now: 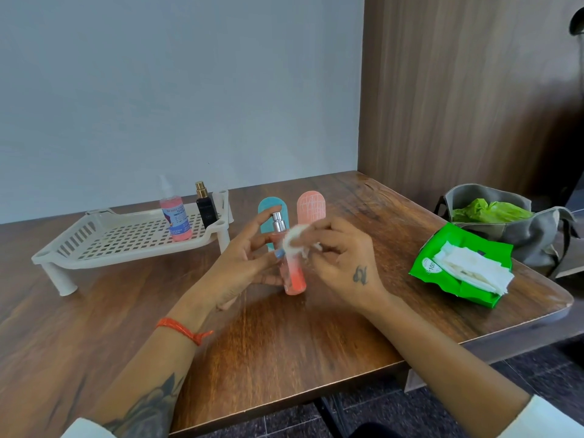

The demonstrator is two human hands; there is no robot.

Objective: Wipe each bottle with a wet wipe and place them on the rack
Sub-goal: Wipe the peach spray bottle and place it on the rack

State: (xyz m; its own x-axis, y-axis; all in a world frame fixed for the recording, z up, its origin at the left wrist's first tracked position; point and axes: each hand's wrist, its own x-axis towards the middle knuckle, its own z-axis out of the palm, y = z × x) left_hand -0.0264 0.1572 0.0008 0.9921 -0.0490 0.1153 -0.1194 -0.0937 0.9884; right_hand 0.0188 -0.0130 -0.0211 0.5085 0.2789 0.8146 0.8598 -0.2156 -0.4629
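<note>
My left hand point(243, 260) holds a slim pink spray bottle point(294, 279) with a silver nozzle, upright above the table's middle. My right hand point(341, 260) pinches a crumpled white wet wipe point(297, 240) against the bottle's upper part. A white slotted rack point(104, 245) stands at the left; on its far right corner stand a pink spray bottle point(177, 218) and a small black bottle point(206, 207) with a gold cap. Behind my hands lie a teal flat bottle point(268, 207) and a salmon-pink flat bottle point(311, 205) on the table.
A green wet-wipe pack point(442, 273) with white wipes pulled out lies at the right. Behind it sits a grey bag point(521, 235) holding green plastic. The wooden table point(284, 343) ends at the front and at the right. A wall and a wooden panel close the back.
</note>
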